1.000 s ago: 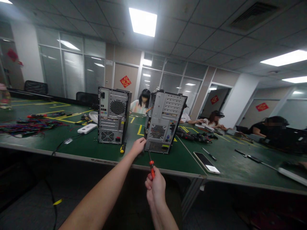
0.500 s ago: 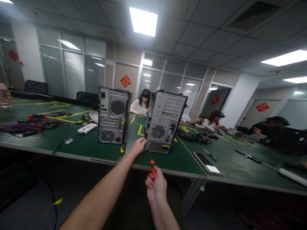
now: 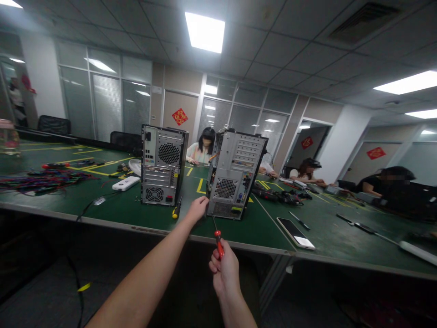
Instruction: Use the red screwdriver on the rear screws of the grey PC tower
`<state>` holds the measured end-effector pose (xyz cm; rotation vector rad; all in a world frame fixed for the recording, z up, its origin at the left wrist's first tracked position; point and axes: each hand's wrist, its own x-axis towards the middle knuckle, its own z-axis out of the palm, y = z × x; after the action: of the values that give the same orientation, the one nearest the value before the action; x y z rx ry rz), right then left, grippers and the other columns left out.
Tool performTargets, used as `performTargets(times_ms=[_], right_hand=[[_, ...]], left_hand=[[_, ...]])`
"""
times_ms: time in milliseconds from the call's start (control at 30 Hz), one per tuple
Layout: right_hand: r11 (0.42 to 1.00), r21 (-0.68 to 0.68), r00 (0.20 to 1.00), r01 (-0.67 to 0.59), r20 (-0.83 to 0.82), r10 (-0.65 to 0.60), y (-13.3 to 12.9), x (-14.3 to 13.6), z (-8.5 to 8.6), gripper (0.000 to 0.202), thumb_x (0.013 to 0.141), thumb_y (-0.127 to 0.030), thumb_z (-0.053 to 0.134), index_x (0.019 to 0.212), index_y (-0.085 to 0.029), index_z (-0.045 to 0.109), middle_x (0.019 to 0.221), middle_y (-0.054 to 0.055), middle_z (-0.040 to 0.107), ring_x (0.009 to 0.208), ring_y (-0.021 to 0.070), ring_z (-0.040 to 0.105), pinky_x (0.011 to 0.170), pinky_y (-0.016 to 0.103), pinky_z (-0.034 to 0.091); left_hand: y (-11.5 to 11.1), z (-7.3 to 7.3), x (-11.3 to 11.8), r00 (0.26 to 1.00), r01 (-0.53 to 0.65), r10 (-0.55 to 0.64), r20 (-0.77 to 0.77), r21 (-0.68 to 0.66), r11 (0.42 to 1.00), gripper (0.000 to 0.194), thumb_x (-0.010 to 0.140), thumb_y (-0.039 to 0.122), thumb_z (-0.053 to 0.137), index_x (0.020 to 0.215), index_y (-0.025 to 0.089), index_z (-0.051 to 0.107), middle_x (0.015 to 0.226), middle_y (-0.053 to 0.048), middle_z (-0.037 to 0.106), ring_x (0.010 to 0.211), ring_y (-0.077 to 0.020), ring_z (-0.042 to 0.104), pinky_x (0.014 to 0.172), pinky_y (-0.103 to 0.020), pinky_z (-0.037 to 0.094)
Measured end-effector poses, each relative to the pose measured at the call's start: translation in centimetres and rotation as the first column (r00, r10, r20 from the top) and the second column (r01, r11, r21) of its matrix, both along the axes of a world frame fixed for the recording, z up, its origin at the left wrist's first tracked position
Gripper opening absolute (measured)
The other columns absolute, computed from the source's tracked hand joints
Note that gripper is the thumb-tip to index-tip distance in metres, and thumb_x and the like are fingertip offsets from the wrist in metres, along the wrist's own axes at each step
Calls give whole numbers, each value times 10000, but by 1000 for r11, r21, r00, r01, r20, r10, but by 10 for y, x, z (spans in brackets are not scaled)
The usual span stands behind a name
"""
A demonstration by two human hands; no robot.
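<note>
My right hand [image 3: 226, 264] is closed around the handle of a red and black screwdriver [image 3: 218, 242]. The screwdriver's thin shaft points up at the lower left rear edge of a tilted grey computer case [image 3: 225, 168]; whether the tip touches a screw is too small to tell. At that same lower left edge, my left hand [image 3: 198, 208] grips the case, its fingertips partly hidden by it. A second computer case [image 3: 160, 166] stands upright to the left, rear panel facing me. Between the two, a yellow and black screwdriver [image 3: 176, 209] lies on the green table [image 3: 136, 216].
Left on the table are a tangle of coloured cables [image 3: 37, 181] and a white power strip [image 3: 125, 183]. A phone [image 3: 295, 233] and a thin tool [image 3: 299, 220] lie to the right, with black cables [image 3: 283, 196] behind. Several people sit across the table.
My right hand and the red screwdriver have shifted slightly down and right, and the hand has turned a little. My left hand stays on the case edge.
</note>
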<state>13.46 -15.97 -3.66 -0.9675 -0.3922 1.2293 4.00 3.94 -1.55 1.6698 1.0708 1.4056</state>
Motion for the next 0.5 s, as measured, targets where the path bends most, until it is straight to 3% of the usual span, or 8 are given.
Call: performTargets(times_ms=[267, 400, 500], right_hand=[[995, 8, 965, -95, 245, 90, -14, -1, -12, 536, 699, -675, 774, 776, -230, 486, 521, -116, 450, 377, 25, 247, 362, 163, 165], [994, -13, 907, -110, 407, 106, -9, -2, -13, 526, 753, -724, 679, 774, -237, 479, 533, -110, 449, 380, 39, 248, 357, 176, 170], [998, 13, 876, -61, 481, 48, 1, -2, -13, 482, 762, -678, 701, 782, -233, 517, 508, -111, 444, 378, 61, 294, 368, 190, 201]], left_hand=[[13, -2, -10, 939, -173, 206, 276, -140, 975, 308, 868, 348, 422, 787, 177, 664, 818, -76, 727, 736, -170, 659, 662, -258, 500], [17, -4, -11, 902, -189, 258, 347, -221, 957, 309, 852, 359, 422, 776, 171, 655, 793, -85, 724, 693, -167, 660, 646, -268, 501], [18, -5, -10, 890, -170, 255, 377, -243, 955, 310, 861, 367, 434, 779, 166, 655, 777, -89, 724, 690, -168, 662, 647, -270, 505]])
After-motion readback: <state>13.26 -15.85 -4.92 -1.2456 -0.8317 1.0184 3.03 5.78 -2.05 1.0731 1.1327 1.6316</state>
